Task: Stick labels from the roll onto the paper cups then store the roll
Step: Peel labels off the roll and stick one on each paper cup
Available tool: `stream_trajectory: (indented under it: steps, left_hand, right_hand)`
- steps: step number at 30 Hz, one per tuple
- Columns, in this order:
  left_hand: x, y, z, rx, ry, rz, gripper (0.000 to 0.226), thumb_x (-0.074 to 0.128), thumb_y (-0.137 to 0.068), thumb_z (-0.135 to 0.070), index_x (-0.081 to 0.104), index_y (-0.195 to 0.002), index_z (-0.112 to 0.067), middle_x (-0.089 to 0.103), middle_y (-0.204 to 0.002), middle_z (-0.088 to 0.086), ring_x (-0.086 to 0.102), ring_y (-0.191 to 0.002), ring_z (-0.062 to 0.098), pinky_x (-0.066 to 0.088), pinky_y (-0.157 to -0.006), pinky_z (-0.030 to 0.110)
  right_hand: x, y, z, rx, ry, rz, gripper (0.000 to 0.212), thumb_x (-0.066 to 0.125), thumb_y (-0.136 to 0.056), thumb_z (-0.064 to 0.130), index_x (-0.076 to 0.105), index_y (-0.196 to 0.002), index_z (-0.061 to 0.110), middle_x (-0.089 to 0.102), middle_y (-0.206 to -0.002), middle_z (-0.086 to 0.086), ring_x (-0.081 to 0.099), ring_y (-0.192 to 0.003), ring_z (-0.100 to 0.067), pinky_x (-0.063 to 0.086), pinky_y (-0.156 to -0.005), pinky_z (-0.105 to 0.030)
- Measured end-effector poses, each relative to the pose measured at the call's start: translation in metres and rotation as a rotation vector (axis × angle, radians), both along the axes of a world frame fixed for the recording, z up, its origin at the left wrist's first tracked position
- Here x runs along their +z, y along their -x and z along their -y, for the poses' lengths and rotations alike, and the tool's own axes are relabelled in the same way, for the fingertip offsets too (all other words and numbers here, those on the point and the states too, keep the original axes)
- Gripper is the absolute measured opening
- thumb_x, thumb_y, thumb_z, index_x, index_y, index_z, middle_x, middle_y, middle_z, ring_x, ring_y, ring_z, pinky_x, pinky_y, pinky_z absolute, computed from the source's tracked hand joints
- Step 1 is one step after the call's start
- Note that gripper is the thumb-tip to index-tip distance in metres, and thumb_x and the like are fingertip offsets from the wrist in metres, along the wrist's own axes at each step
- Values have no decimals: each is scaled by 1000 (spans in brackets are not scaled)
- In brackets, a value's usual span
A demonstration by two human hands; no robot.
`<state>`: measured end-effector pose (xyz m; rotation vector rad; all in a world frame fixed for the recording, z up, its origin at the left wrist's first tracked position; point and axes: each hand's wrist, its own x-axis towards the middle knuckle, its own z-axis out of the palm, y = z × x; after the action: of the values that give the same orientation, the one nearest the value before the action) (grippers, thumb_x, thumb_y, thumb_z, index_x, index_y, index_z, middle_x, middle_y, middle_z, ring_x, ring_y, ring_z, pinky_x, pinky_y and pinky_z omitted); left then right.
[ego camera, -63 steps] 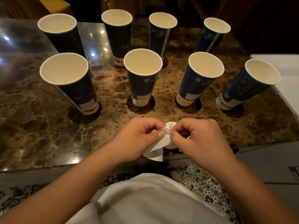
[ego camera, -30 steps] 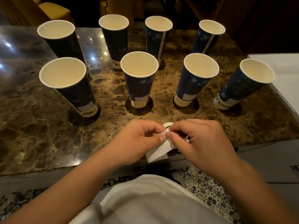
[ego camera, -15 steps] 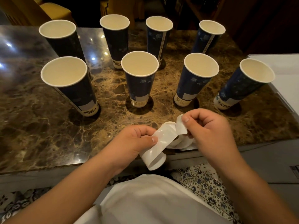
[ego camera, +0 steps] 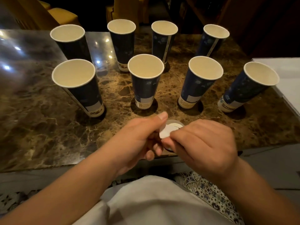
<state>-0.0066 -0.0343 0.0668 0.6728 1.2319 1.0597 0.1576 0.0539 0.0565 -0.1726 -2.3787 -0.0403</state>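
Several tall dark-blue paper cups stand upright in two rows on the marble table point(ego camera: 48, 127); the nearest middle cup point(ego camera: 145, 82) is just beyond my hands. My left hand point(ego camera: 139, 137) and my right hand point(ego camera: 203, 143) meet near the table's front edge, both closed around the white label roll point(ego camera: 168, 129). Only a rounded white part of the roll shows between my thumbs; the rest is hidden by my fingers. My left thumb points up over the roll.
A white surface point(ego camera: 285, 78) lies at the table's right edge. Yellow chairs point(ego camera: 61, 17) stand behind the table. A patterned floor point(ego camera: 207, 190) shows below the front edge, beside my white clothing point(ego camera: 154, 202).
The loose strip of backing that hung between my hands half a second ago is gathered in. Both hands have closed together on the roll, and the view has tilted slightly down.
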Motion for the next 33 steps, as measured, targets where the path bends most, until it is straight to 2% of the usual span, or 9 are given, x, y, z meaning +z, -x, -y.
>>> stream_trajectory:
  steps: [4, 11, 13, 16, 19, 24, 26, 29, 33]
  left_hand:
    - [-1, 6, 2, 33, -18, -94, 26, 56, -94, -15, 69, -72, -12, 59, -64, 8, 48, -55, 13, 36, -52, 26]
    - [-3, 14, 4, 81, -42, -239, 22, 56, -95, -17, 67, -77, -12, 61, -62, 4, 53, -55, 11, 43, -56, 27]
    - [-1, 20, 6, 70, -104, -382, 16, 60, -93, -20, 69, -81, -14, 68, -69, 4, 60, -61, 14, 50, -63, 31]
    - [6, 27, 9, 0, -177, -458, 7, 69, -86, -18, 71, -90, -22, 73, -88, 8, 70, -84, 27, 59, -81, 46]
    - [16, 29, 11, -34, -213, -489, 11, 72, -83, -19, 71, -89, -28, 72, -90, 10, 69, -87, 37, 57, -79, 59]
    - [29, 33, 11, -13, -247, -620, 9, 75, -80, -22, 72, -86, -29, 71, -79, 1, 68, -73, 22, 59, -70, 48]
    - [33, 36, 9, 20, -261, -624, 8, 75, -81, -21, 72, -85, -28, 70, -76, 2, 67, -73, 25, 59, -72, 49]
    - [41, 40, 4, 56, -271, -581, 8, 75, -82, -21, 73, -85, -27, 69, -74, 4, 65, -71, 29, 58, -75, 49]
    - [50, 46, -6, 93, -259, -534, 13, 75, -82, -14, 70, -91, -22, 64, -65, 1, 59, -63, 14, 52, -70, 36]
  right_hand:
    - [2, 5, -1, 28, -13, 34, 24, 71, -90, 24, 75, -77, 5, 70, -72, -11, 63, -59, -27, 47, -49, -40]
    - [4, 6, 2, 56, 112, 147, 46, 63, -89, 51, 74, -78, 8, 69, -73, -5, 63, -63, -22, 46, -53, -37]
    - [6, 8, 5, -31, 314, 57, 37, 63, -90, 46, 74, -87, 10, 70, -78, 0, 62, -70, -12, 49, -59, -32]
    - [16, 13, 4, -200, 844, -31, 29, 68, -82, 39, 70, -107, 24, 69, -84, 12, 65, -80, -6, 56, -67, -25]
    - [27, 21, -1, -97, 1171, 58, 15, 73, -83, 28, 73, -99, 28, 72, -82, 8, 69, -78, -11, 58, -66, -27]
    - [38, 34, -5, -24, 1102, 85, 6, 72, -82, 20, 74, -83, 25, 70, -74, 5, 66, -69, -15, 57, -60, -30]
    - [42, 37, -6, -12, 1040, 52, 5, 71, -83, 20, 74, -84, 24, 70, -73, 7, 66, -70, -15, 56, -60, -27]
    - [53, 42, -9, -7, 780, 14, 5, 71, -85, 23, 75, -87, 24, 69, -72, 14, 66, -71, -7, 51, -59, -16]
    - [70, 49, -15, 27, 640, -42, 13, 65, -83, 30, 76, -84, 22, 69, -74, 16, 65, -71, -2, 50, -58, -13]
